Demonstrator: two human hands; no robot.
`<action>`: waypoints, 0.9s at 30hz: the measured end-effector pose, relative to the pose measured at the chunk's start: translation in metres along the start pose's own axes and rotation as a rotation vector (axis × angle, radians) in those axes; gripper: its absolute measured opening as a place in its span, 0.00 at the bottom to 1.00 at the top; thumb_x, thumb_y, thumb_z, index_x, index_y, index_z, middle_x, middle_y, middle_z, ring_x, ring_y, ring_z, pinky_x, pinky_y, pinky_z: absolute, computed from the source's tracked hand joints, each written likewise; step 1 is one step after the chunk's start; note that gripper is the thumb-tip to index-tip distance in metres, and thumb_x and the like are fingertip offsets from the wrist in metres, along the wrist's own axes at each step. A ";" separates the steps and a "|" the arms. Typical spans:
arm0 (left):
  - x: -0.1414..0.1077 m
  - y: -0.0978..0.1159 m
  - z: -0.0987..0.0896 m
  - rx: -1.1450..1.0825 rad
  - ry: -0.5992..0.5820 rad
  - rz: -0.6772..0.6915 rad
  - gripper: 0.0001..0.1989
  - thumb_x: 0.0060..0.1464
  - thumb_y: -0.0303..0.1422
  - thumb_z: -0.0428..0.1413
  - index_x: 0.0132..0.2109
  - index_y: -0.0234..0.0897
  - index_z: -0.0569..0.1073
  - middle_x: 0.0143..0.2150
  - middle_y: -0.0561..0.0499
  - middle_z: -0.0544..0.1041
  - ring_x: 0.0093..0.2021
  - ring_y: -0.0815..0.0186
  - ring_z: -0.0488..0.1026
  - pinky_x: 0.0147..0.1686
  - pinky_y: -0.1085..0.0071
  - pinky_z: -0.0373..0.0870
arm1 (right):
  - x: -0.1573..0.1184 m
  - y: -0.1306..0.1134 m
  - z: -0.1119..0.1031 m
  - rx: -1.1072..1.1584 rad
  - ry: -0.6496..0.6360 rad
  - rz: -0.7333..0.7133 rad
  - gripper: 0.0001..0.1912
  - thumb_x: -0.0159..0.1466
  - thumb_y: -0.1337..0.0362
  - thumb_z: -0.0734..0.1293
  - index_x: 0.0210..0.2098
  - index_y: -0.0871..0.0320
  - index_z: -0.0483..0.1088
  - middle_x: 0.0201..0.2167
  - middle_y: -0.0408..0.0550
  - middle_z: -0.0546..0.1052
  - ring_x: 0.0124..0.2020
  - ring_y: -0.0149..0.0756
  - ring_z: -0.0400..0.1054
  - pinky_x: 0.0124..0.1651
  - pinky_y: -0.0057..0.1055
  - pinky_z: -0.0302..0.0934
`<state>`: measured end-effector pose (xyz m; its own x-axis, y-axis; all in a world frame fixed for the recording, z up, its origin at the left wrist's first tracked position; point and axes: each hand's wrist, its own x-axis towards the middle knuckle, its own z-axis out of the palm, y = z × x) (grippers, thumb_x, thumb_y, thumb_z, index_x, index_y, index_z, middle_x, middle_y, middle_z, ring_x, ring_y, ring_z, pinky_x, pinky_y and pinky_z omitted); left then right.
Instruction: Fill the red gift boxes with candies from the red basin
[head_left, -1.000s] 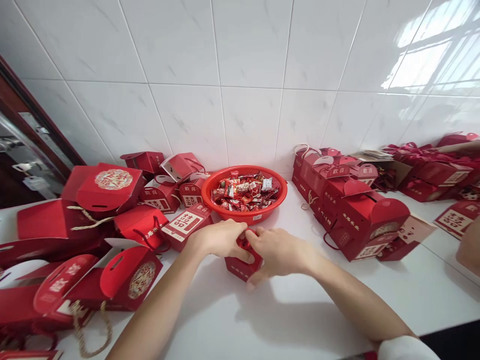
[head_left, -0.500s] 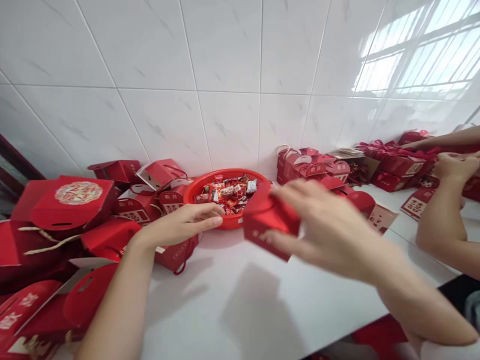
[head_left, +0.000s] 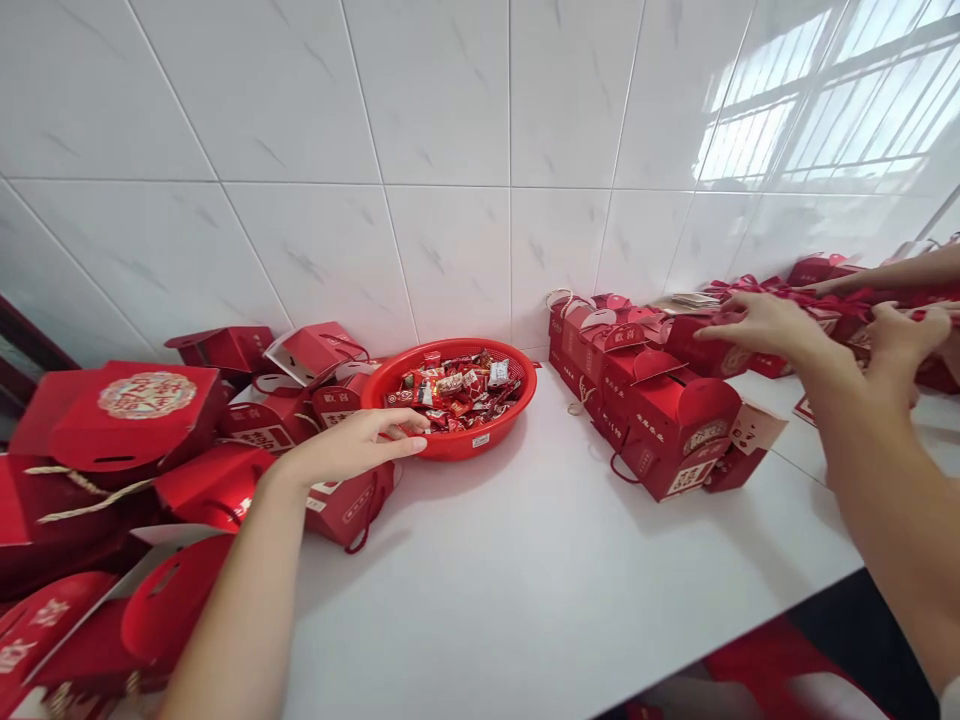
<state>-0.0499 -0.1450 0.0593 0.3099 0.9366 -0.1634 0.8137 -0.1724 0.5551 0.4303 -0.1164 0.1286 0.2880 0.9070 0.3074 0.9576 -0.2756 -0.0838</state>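
Note:
My left hand [head_left: 360, 445] is held palm down, fingers loosely apart and nothing in it, at the left front edge of a red plastic basket [head_left: 457, 449]. Wrapped sweets [head_left: 454, 390] fill the basket. On the right, my right hand [head_left: 769, 325] reaches over the row of boxes, its thumb and fingers at the top of a dark red box [head_left: 703, 352]. The box's lower part is hidden behind nearer boxes. In front of it stands a closed red gift box [head_left: 679, 430] with a rounded top and a cord handle.
Red gift boxes [head_left: 142, 405], some with open flaps, are piled on the left of the white table [head_left: 480, 600]. Another person's hand [head_left: 904, 335] is among ribboned boxes at the far right. A tiled wall [head_left: 450, 250] stands behind; the table's front edge runs at the lower right.
My right hand has moved right and away with the red box, from beside the basket to the back of the box row. My left hand has shifted slightly left in view.

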 end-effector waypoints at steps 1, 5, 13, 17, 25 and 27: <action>0.000 -0.001 0.000 -0.006 -0.012 0.001 0.31 0.52 0.61 0.55 0.55 0.48 0.76 0.60 0.50 0.76 0.57 0.54 0.74 0.56 0.65 0.73 | 0.001 -0.001 0.008 0.039 -0.047 0.004 0.26 0.66 0.49 0.62 0.52 0.64 0.71 0.49 0.63 0.76 0.45 0.45 0.67 0.40 0.36 0.56; -0.002 -0.003 -0.001 -0.002 -0.039 -0.007 0.33 0.52 0.61 0.54 0.58 0.47 0.74 0.62 0.49 0.75 0.58 0.54 0.73 0.58 0.64 0.71 | 0.001 -0.007 0.020 0.125 -0.081 0.071 0.30 0.67 0.47 0.61 0.57 0.66 0.68 0.56 0.66 0.72 0.52 0.50 0.65 0.45 0.38 0.54; -0.003 -0.007 -0.005 -0.002 -0.036 -0.010 0.33 0.52 0.61 0.54 0.58 0.48 0.74 0.63 0.49 0.74 0.58 0.53 0.73 0.58 0.63 0.70 | -0.003 -0.006 0.026 0.139 0.049 0.104 0.32 0.66 0.46 0.62 0.58 0.67 0.66 0.54 0.72 0.72 0.52 0.54 0.64 0.45 0.40 0.54; -0.004 -0.010 -0.006 -0.034 -0.024 -0.021 0.34 0.50 0.61 0.56 0.58 0.48 0.74 0.63 0.50 0.74 0.59 0.53 0.72 0.59 0.64 0.70 | -0.005 -0.004 0.033 0.151 0.042 0.114 0.34 0.66 0.44 0.61 0.59 0.67 0.66 0.55 0.73 0.70 0.52 0.56 0.64 0.45 0.42 0.53; -0.004 -0.008 -0.006 -0.018 -0.008 -0.042 0.34 0.49 0.60 0.57 0.59 0.50 0.75 0.63 0.51 0.74 0.59 0.53 0.74 0.57 0.65 0.72 | -0.008 -0.008 0.027 0.159 -0.044 0.115 0.38 0.65 0.44 0.63 0.63 0.68 0.59 0.58 0.74 0.66 0.57 0.56 0.60 0.48 0.40 0.53; -0.005 -0.009 -0.006 -0.004 -0.002 -0.039 0.34 0.50 0.60 0.57 0.59 0.51 0.75 0.63 0.52 0.74 0.58 0.54 0.74 0.56 0.67 0.72 | -0.010 -0.006 0.026 0.208 -0.050 0.130 0.39 0.65 0.45 0.63 0.64 0.69 0.56 0.59 0.76 0.64 0.59 0.56 0.59 0.50 0.40 0.54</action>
<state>-0.0618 -0.1457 0.0603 0.2792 0.9419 -0.1865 0.8231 -0.1348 0.5517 0.4216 -0.1157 0.1018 0.4039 0.8842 0.2346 0.8923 -0.3242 -0.3143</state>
